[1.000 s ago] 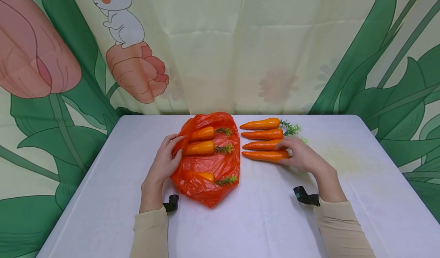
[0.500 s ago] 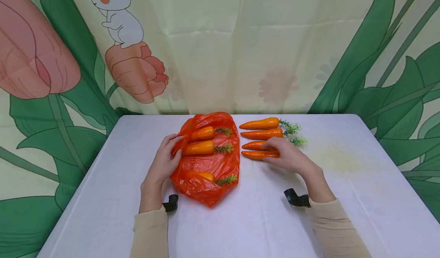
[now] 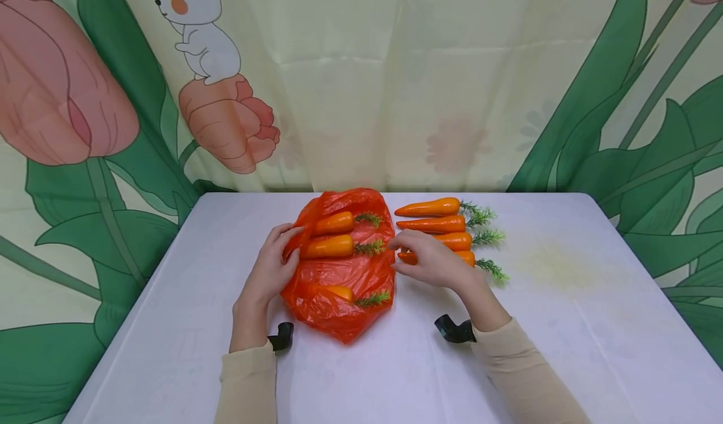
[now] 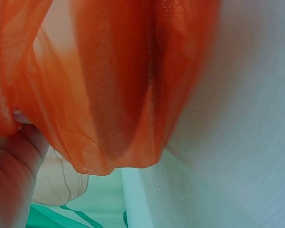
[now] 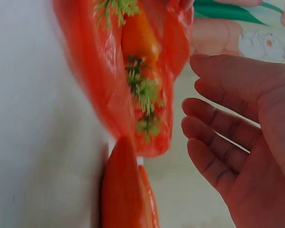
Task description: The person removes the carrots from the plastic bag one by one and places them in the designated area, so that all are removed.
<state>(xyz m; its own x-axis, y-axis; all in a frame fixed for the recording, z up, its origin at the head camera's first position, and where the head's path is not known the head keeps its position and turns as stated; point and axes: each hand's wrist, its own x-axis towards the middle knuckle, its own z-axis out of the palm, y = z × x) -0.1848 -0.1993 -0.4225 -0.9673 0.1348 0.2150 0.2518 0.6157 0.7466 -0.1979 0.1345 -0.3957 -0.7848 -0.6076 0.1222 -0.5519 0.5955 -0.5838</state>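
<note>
A thin red plastic bag (image 3: pixel 367 272) lies on the table with its mouth open toward the right. Inside it are three orange carrots (image 3: pixel 330 246) with green leafy tops, two at the back and one partly covered by the front fold. My left hand (image 3: pixel 271 266) grips the bag's left side, its thumb and fingers at the gathered plastic (image 4: pixel 118 95). Over the tips of the front carrots outside the bag, my right hand (image 3: pixel 432 261) reaches to the bag's right edge. Its fingers (image 5: pixel 218 118) are extended and relaxed, with nothing held.
Several more carrots (image 3: pixel 432 224) lie in a row right of the bag, tips to the left and greens to the right. A white cloth covers the table (image 3: pixel 361 380). A printed curtain (image 3: pixel 350 110) hangs behind its back edge. Each wrist carries a black camera mount (image 3: pixel 454 330).
My right hand has moved left, from the stem ends of the front carrots across their bodies to the bag's edge. My left hand has stayed on the bag.
</note>
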